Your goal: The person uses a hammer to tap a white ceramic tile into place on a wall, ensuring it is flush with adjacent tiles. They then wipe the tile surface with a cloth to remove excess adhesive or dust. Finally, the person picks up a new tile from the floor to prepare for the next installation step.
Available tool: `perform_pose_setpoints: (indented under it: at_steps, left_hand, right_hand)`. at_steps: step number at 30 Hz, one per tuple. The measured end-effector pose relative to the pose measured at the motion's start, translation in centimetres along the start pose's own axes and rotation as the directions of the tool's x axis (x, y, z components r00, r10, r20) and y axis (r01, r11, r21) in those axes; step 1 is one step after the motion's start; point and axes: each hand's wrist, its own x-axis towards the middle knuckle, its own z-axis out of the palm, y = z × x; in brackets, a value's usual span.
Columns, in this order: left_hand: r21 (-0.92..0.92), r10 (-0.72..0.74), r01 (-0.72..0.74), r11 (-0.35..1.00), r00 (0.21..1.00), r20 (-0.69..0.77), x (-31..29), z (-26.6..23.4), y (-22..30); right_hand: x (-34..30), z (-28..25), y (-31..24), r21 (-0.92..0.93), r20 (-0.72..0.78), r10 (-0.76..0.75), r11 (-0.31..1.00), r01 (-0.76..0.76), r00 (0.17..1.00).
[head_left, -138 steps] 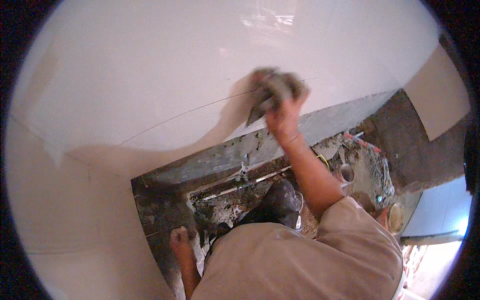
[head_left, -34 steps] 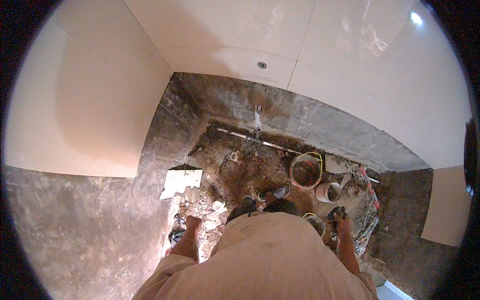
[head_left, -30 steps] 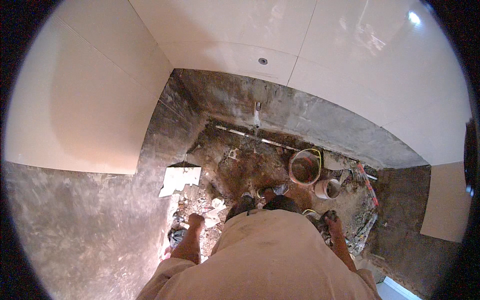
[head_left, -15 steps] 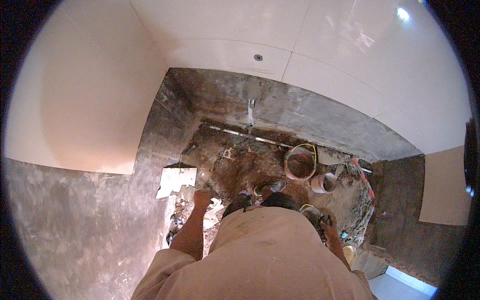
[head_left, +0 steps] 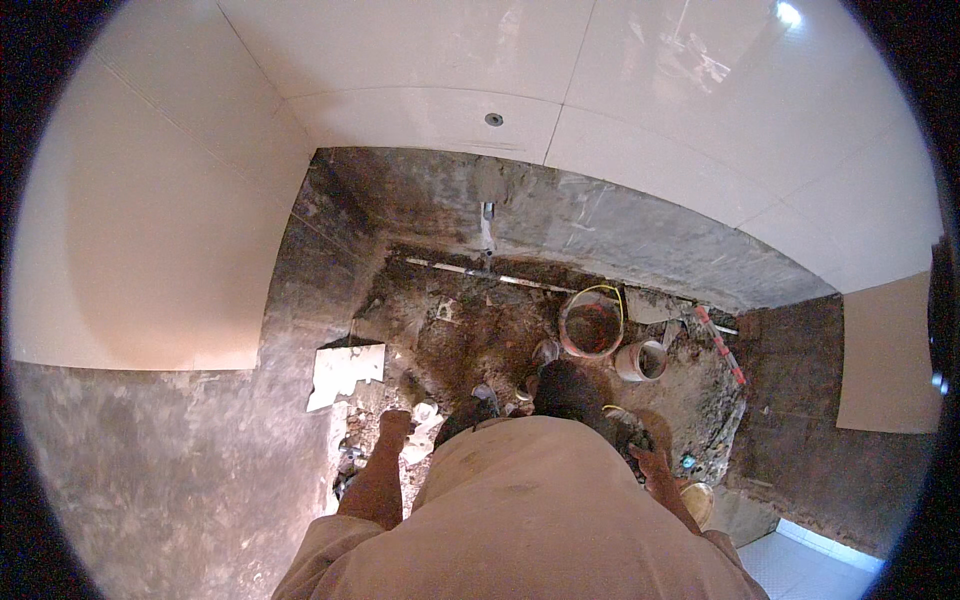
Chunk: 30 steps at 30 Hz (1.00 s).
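Observation:
Beside my left thigh, my left hand [head_left: 396, 424] hangs low with its fingers curled in; no object shows in it. A pale crumpled scrap [head_left: 420, 432] lies on the rubble next to it. On the other side, my right hand [head_left: 652, 466] is by my hip, fingers apart and pointing inward. It is nearest to a dark rubble-coloured container with a thin yellow handle [head_left: 620, 410], partly hidden by my body. I cannot tell whether they touch. Ahead to the right stand a large reddish bucket [head_left: 590, 352] with a yellow handle and a smaller round pail [head_left: 641, 362].
Uneven brown soil [head_left: 475, 330] covers the floor. A jagged white sheet [head_left: 345, 378] lies at left. Along the far wall runs a long white pipe [head_left: 490, 273]. A red-and-white strip [head_left: 722, 345] lies at right, and a round yellowish vessel [head_left: 697, 503] sits behind my right hand.
The view has tilted and shifted slightly, so the wall and buckets appear a little further left. My right hand has turned, its fingers now reaching inward. My left hand stays low at my side.

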Motion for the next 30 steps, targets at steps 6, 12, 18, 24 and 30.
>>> perform_pose_setpoints:
  at_steps: [6, 12, 18, 24, 30]
  left_hand:
    - [-0.823, -0.383, 0.312, 0.474, 0.915, 0.126, 2.1, -1.1, 7.2]
    - [0.041, 0.288, -0.294, 0.955, 0.882, -0.372, 6.8, -6.8, 13.6]
    - [-0.192, -0.104, 0.018, 0.981, 0.888, -0.447, 14.0, -12.2, 26.3]
    - [-0.083, -0.033, -0.003, 0.997, 0.902, -0.430, 19.0, -10.5, 28.5]
    - [0.390, 0.229, -0.091, 0.916, 0.918, -0.323, 14.6, -4.1, 16.2]
  right_hand:
    - [7.3, -1.9, -2.6, -0.439, -0.016, -0.370, 0.837, 0.326, 0.929]
    - [13.9, 1.0, -8.5, -0.244, -0.083, 0.030, 0.969, -0.049, 0.996]
    - [21.6, -0.4, -10.4, -0.048, 0.032, -0.062, 0.997, 0.064, 0.998]
    - [20.7, -2.3, -12.1, -0.057, 0.095, -0.165, 0.984, 0.171, 0.982]
    - [18.9, -3.1, -10.2, -0.013, 0.087, -0.029, 0.999, 0.031, 0.996]
